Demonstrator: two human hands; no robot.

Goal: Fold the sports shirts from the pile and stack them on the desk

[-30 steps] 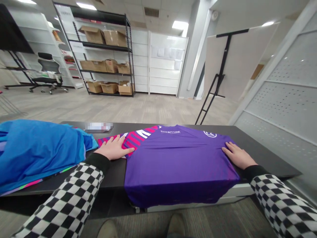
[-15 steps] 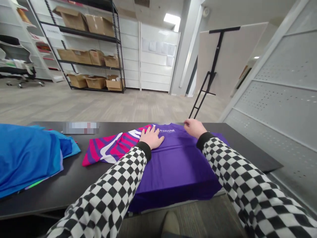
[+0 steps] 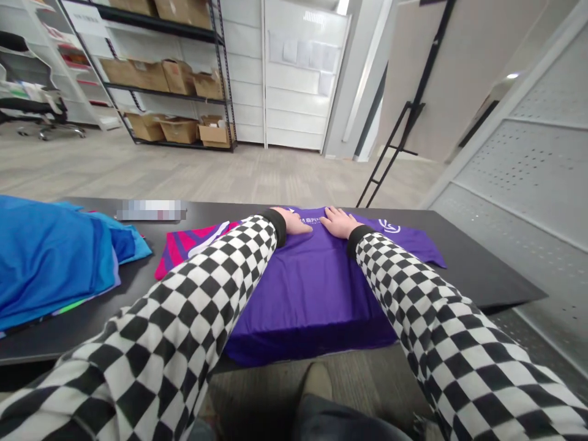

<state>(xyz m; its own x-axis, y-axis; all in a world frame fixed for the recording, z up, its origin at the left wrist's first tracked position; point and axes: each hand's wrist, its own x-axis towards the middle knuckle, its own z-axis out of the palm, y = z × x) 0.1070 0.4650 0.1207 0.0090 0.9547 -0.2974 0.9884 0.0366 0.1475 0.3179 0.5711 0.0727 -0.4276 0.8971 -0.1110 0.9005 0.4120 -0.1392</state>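
Observation:
A purple jersey lies spread on the black table, its hem hanging over the near edge. One sleeve, striped pink, white and purple, stretches to the left. My left hand lies flat on the jersey near the collar and the white print. My right hand rests flat beside it, fingers stretched out, a little apart from the left. Both arms wear black-and-white checkered sleeves.
A heap of blue garments sits on the table's left end. Beyond the table are a black shelf rack with cardboard boxes, an office chair, a black easel stand and a perforated partition at right.
Both hands moved from the jersey's sides to its far edge near the collar and now lie close together. The view tilted down and leaned forward.

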